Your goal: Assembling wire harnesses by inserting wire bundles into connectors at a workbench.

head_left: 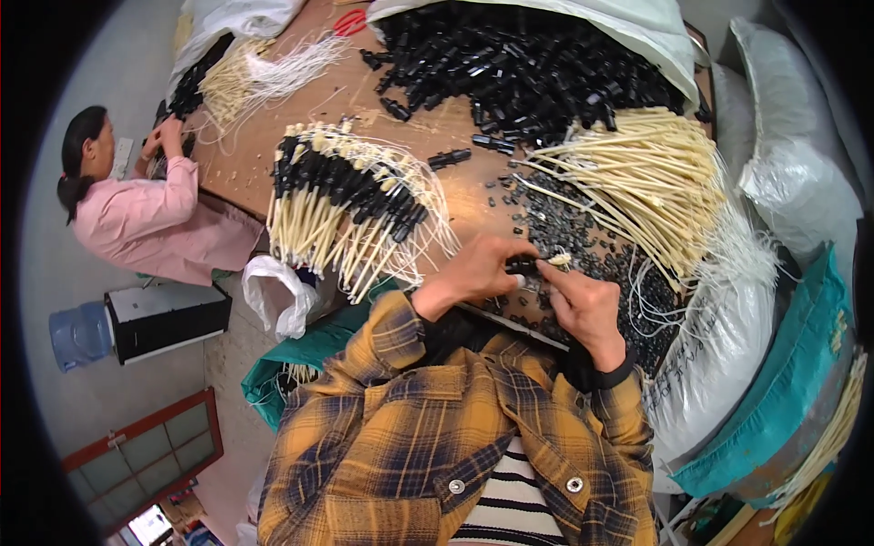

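Close together over the table's near edge, my two hands work on one small black plastic fitting point(521, 266). My left hand point(482, 267) is closed around it. With thumb and forefinger pinched, my right hand point(585, 303) meets its right end, where a cream-coloured tip point(559, 260) pokes out. Fingers hide much of the fitting. To the left lies a row of cream cords with black fittings and white wires point(350, 187). Beyond my right hand is a thick bundle of cream cords point(646, 187). Small black pieces point(555, 223) lie scattered around and under my hands.
A heap of black fittings point(519, 68) spills from a white sack at the back. Red-handled scissors point(350, 22) lie at the far left. Stuffed sacks point(792, 182) crowd the right side. A person in pink point(146, 209) works at the table's left edge.
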The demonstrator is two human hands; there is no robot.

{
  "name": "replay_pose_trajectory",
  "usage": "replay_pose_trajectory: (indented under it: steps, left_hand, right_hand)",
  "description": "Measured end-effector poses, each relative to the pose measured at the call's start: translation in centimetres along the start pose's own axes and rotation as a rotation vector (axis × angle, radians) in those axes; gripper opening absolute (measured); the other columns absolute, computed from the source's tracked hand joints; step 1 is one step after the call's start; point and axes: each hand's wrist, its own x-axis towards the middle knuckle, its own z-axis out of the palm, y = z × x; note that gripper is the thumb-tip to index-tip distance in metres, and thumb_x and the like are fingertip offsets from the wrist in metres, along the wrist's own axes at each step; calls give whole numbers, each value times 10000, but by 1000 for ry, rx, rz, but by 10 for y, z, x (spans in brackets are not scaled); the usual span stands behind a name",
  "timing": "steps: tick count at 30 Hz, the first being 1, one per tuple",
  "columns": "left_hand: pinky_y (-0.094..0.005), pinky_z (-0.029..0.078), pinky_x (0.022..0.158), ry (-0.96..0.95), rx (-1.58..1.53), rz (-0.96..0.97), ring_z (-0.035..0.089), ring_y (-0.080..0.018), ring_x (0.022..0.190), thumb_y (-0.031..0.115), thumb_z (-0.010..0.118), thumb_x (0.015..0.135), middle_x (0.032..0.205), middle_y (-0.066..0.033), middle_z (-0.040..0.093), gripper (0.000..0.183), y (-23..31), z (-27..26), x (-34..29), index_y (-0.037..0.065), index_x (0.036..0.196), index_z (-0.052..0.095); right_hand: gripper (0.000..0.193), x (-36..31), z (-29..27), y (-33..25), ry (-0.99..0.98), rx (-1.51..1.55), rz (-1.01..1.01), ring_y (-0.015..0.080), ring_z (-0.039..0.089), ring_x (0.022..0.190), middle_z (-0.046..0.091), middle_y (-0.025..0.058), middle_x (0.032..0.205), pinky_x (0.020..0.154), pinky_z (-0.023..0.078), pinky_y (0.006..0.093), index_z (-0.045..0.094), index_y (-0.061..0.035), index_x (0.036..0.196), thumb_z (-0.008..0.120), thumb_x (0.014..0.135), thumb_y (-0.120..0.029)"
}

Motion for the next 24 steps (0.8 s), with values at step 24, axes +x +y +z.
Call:
replay_pose_trajectory:
  steps: [24]
  left_hand:
    - [-417,374,908,1075,1008,-146,526,-282,1058,132,731,650,1099,-68,603,451,-24,-144,-59,92,1090,641]
  right_hand:
    - [306,45,28,-25,112,105,-51,342,652,881,664,156,1019,777,511,361,638,-12,1078,699,795,-112]
